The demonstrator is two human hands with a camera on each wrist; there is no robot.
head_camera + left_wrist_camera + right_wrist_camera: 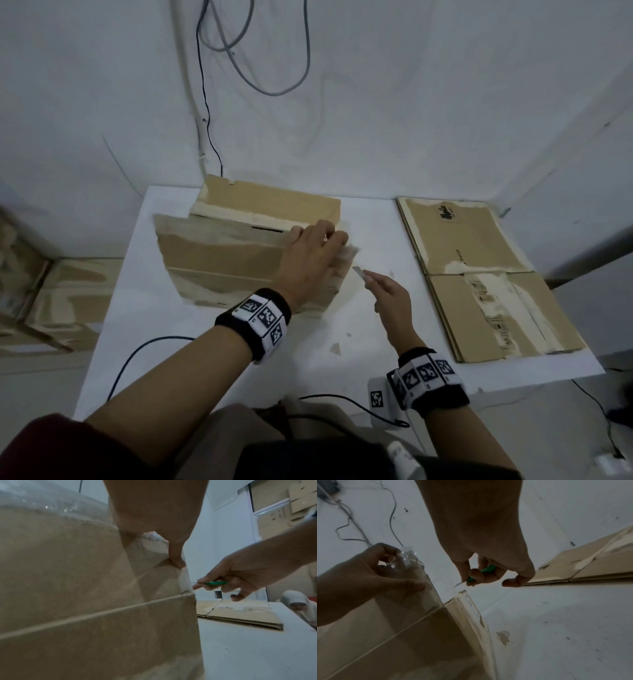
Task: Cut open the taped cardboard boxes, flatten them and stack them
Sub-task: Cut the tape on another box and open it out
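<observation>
A brown cardboard box with clear tape stands on the white table, its top flaps partly up. My left hand grips the box's upper right corner, thumb on the near face and fingers curled over the taped edge. My right hand holds a small green-handled cutter just right of the box. Its blade points at the box's right edge, close to the tape. A stack of flattened boxes lies on the right of the table.
Cables hang on the white wall behind the table. More cardboard sits low at the left, beyond the table edge. Small scraps lie on the table. Another person sits past the table's right side in the left wrist view.
</observation>
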